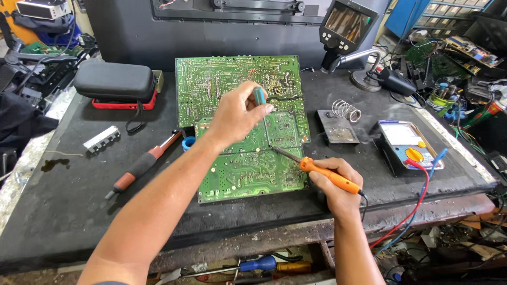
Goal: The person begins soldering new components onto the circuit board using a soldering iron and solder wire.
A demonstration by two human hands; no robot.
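Note:
A large green circuit board lies solder side up on the dark workbench. My left hand hovers over its middle, gripping a thin tool with a blue handle whose shaft points down at the board. My right hand holds an orange-handled soldering iron at the board's right edge. Its metal tip touches the board close to the point of the blue tool.
A red-and-black screwdriver and a small white block lie left of the board. A black zip case sits at the back left. Right of the board are an iron stand with coil, a multimeter with red and blue leads, and a small microscope screen.

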